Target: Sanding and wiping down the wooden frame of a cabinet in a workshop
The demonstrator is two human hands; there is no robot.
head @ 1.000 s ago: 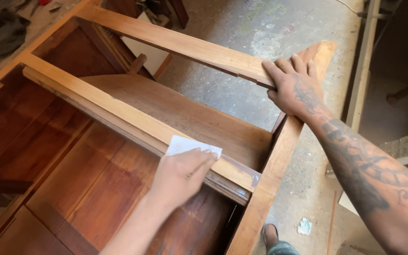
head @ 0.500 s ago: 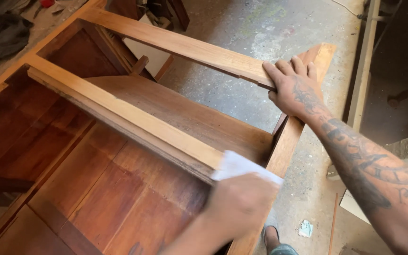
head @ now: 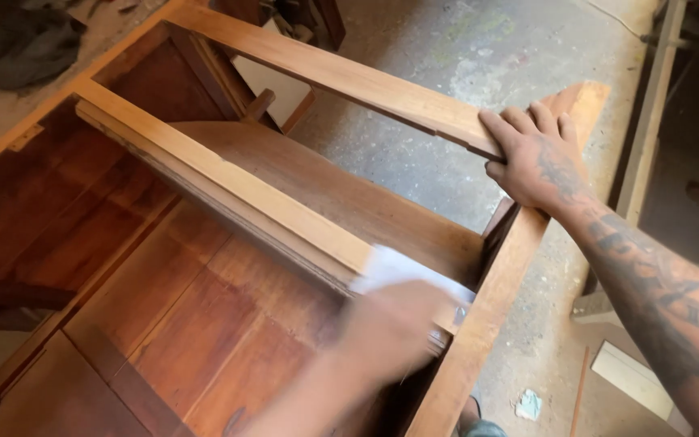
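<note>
1. Left hand [head: 394,324]: motion-blurred; it presses a white sheet of sandpaper-like paper [head: 402,271] flat onto the near end of the pale middle wooden rail [head: 228,190]. Whether the fingers curl around the sheet or lie flat on it cannot be told through the blur.
2. Right hand [head: 540,158]: fingers spread, palm down, braced where the upper pale wooden rail [head: 341,77] meets the right-hand upright post of reddish-brown wood [head: 487,324].
3. Cabinet carcass: reddish-brown boarded back panel [head: 196,324] lies below both rails; a curved brown shelf board [head: 325,182] sits between them.
4. Risk, judged: the sheet sits close to the joint with the post; a stroke carried too far could jam knuckles against the post's edge or tear the paper on the rail's corner.
5. Risk, judged: the rail's raw edges could leave splinters in a bare palm, and heavy pressure at this end could round off the arris.
6. Risk, judged: if the bracing hand slips off the joint, the frame may shift under the rubbing.
7. Open room: the rail runs free up-left toward the far side, giving the only long stroke; the post closes the near end.
8. Surround: dusty grey concrete floor [head: 455,48] shows through the frame, with timber offcuts [head: 633,376] at the right.
</note>
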